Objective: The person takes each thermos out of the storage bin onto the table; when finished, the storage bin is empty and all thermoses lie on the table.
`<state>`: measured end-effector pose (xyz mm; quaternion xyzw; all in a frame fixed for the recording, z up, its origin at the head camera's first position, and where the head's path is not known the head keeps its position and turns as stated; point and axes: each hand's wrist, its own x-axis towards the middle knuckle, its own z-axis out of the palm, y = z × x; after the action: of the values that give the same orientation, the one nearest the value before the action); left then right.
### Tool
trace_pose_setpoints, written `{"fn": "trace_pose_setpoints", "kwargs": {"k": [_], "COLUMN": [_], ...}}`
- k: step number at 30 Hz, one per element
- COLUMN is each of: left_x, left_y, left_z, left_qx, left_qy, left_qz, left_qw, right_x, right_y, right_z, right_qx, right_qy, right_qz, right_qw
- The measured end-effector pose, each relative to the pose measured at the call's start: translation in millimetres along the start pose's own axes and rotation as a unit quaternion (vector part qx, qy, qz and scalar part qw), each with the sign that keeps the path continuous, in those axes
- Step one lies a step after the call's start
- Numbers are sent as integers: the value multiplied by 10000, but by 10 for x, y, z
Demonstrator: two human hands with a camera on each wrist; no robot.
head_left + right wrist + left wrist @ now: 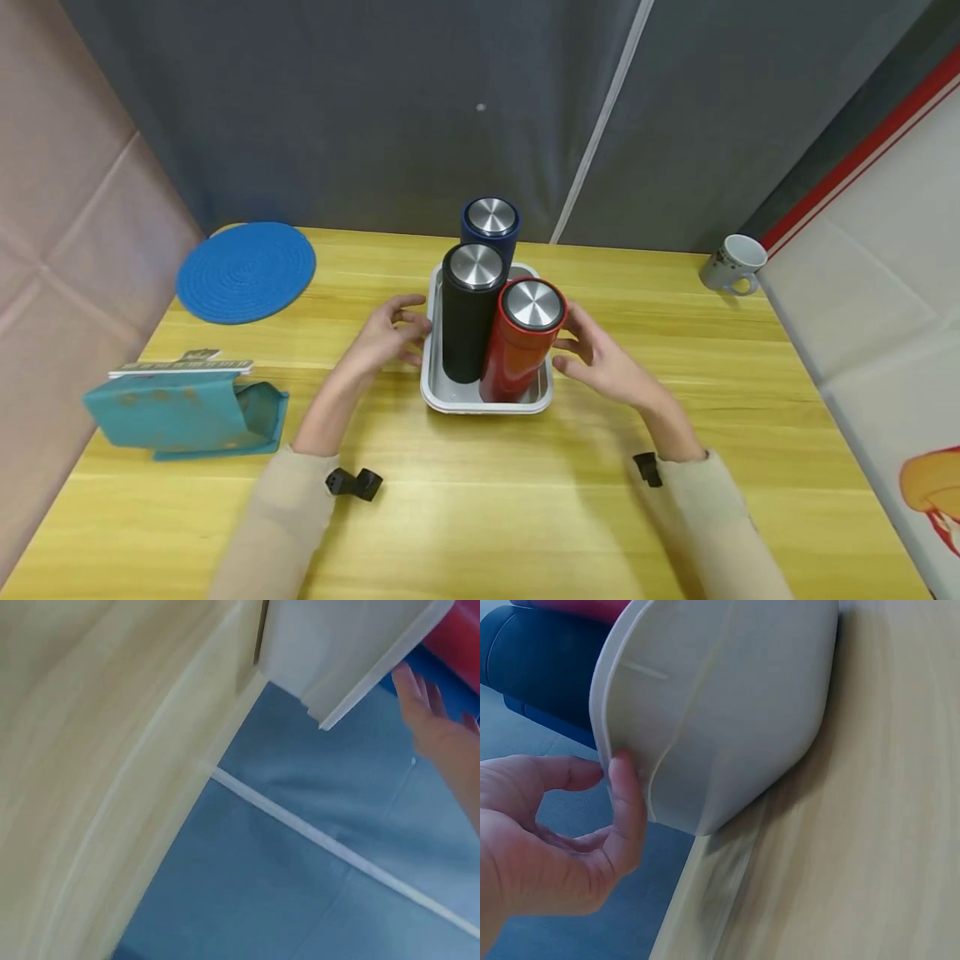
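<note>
My loosely open left hand and right hand flank the white tray at nine and three o'clock.

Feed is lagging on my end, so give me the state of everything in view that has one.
black flask: upright in tray, lid on
red flask: upright in tray, lid on
blue flask: upright, lid on
white tray: flat on table
left hand: open, fingertips at the tray's rim
right hand: open, beside tray
mug: upright
teal pouch: lying down
</note>
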<state>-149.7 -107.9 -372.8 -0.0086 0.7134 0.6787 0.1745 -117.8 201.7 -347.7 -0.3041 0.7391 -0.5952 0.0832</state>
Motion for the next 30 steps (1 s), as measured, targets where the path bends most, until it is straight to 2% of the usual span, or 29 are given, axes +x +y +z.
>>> {"fn": "trace_pose_setpoints", "kwargs": {"k": [3,7,12,30], "left_x": [23,42,35,41], "left_y": [-30,-63,-91,-119], "left_z": [30,39,36,-4], "left_qx": [-136,-213,-286,-450], "left_qy": [66,153,114,-18], "left_qz": [-18,51,143,204], "left_qw": [9999,9996,9994,9988], "right_x": [-8,-1,-18,-35], "right_y": [-9,-33,-45,-30], "right_z": [95,247,349,385], "right_qx": [-285,-667,-798,-953], "right_qy": [155,605,1060,1435], "right_qz": [116,325,243,55], "right_qw": [9994,9954,9909,9850]}}
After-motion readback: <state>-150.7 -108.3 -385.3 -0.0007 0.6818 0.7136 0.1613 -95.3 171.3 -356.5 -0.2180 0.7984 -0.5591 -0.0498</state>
